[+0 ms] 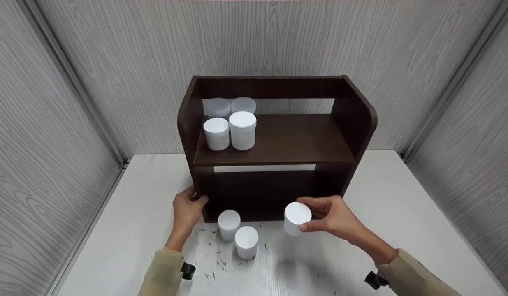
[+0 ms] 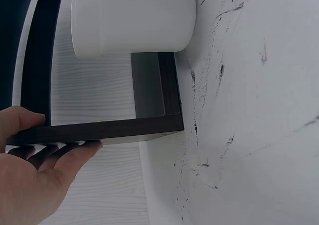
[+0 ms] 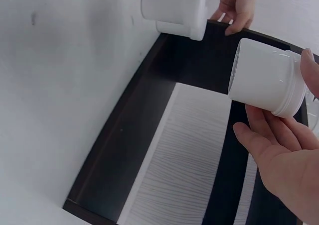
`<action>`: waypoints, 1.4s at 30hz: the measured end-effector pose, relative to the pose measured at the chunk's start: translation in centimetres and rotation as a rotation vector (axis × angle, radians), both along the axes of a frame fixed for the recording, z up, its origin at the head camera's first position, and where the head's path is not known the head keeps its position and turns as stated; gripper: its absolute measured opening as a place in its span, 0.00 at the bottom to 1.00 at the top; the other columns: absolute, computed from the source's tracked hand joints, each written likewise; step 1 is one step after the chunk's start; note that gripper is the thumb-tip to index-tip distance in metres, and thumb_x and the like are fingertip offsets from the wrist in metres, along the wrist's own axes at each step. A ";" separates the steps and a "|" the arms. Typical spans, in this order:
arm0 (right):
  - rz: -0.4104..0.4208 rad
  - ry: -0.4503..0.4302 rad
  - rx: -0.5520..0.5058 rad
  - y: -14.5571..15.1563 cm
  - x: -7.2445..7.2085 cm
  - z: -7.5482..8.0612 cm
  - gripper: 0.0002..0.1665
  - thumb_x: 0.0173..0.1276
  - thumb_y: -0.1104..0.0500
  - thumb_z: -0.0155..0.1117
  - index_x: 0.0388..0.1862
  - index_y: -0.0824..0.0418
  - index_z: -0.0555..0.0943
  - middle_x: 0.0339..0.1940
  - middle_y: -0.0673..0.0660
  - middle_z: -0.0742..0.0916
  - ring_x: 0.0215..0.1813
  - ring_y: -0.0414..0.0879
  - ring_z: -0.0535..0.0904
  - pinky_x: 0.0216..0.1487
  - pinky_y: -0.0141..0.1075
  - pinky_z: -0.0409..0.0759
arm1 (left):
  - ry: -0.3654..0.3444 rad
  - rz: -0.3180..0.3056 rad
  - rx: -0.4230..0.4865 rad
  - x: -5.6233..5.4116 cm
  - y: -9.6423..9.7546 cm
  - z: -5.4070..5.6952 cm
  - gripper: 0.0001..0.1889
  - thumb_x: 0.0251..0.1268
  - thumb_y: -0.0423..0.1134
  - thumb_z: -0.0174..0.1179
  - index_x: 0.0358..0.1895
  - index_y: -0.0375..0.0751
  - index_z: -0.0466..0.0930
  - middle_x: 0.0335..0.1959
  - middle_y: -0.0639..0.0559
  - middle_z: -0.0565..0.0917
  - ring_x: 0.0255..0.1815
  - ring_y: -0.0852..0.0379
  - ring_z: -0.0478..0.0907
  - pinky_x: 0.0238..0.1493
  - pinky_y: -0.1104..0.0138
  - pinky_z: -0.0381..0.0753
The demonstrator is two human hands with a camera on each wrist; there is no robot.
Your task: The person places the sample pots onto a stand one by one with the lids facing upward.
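A dark brown two-tier shelf [image 1: 274,139] stands on the white table. My left hand [image 1: 187,207] grips the front edge of its left side panel, thumb on one face and fingers on the other, as the left wrist view shows. In my right hand [image 1: 336,218] is a white lidded jar [image 1: 297,218], pinched between thumb and fingers and raised above the table in front of the lower tier. Two more white jars, a rear one [image 1: 229,224] and a front one [image 1: 246,242], stand on the table by the shelf's lower left front.
On the upper tier, a short white jar [image 1: 216,133] and a taller white jar [image 1: 242,130] stand at the left, with two translucent-looking jars [image 1: 218,107] behind them. Dark scuff marks [image 1: 221,259] streak the table. Grey wood-grain panels [image 1: 270,37] enclose the back and sides.
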State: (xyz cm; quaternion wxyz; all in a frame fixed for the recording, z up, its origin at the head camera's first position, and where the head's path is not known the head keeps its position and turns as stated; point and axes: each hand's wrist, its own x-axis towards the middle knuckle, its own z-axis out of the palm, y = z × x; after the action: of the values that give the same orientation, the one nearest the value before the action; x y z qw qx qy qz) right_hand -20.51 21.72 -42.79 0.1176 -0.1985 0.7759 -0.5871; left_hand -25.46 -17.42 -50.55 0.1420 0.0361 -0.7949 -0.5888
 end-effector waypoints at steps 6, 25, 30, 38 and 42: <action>0.006 0.007 -0.006 -0.2 -0.1 2.3 0.43 0.55 0.65 0.86 0.69 0.74 0.78 0.66 0.67 0.84 0.68 0.58 0.80 0.64 0.41 0.82 | 0.000 0.000 0.016 0.0 0.0 -0.1 0.28 0.68 0.26 0.62 0.70 0.19 0.71 0.66 0.26 0.78 0.64 0.32 0.80 0.58 0.55 0.85; -0.019 0.054 -0.060 -1.6 -1.7 9.8 0.42 0.53 0.71 0.84 0.68 0.72 0.80 0.61 0.64 0.87 0.61 0.52 0.86 0.62 0.40 0.84 | -0.002 0.001 0.027 0.0 0.1 -0.1 0.28 0.68 0.27 0.62 0.70 0.21 0.72 0.65 0.27 0.79 0.64 0.33 0.80 0.59 0.54 0.85; -0.047 0.089 -0.063 -2.0 -3.0 11.1 0.41 0.53 0.71 0.84 0.67 0.73 0.80 0.58 0.63 0.89 0.56 0.51 0.88 0.58 0.38 0.86 | 0.006 0.004 0.035 -0.1 0.1 -0.1 0.28 0.67 0.27 0.62 0.70 0.22 0.73 0.65 0.28 0.79 0.64 0.34 0.80 0.58 0.54 0.85; -0.079 0.104 -0.105 -2.5 -5.5 12.6 0.38 0.53 0.70 0.84 0.66 0.69 0.83 0.54 0.62 0.91 0.54 0.51 0.88 0.54 0.40 0.87 | 0.010 0.007 0.019 0.0 0.0 -0.1 0.28 0.68 0.28 0.63 0.70 0.22 0.73 0.66 0.28 0.79 0.63 0.33 0.81 0.59 0.53 0.85; -0.093 0.090 -0.128 -2.9 -6.9 13.3 0.39 0.54 0.68 0.85 0.66 0.68 0.83 0.53 0.62 0.91 0.53 0.51 0.88 0.53 0.42 0.88 | 0.009 0.010 0.019 0.0 0.0 -0.1 0.28 0.68 0.27 0.63 0.70 0.22 0.73 0.66 0.28 0.79 0.63 0.34 0.81 0.59 0.53 0.85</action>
State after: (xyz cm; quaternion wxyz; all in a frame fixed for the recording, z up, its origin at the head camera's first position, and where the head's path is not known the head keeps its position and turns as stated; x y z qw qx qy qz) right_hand -27.39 18.81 -29.48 0.0426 -0.1956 0.7496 -0.6309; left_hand -25.48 -17.42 -50.65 0.1480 0.0386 -0.7884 -0.5959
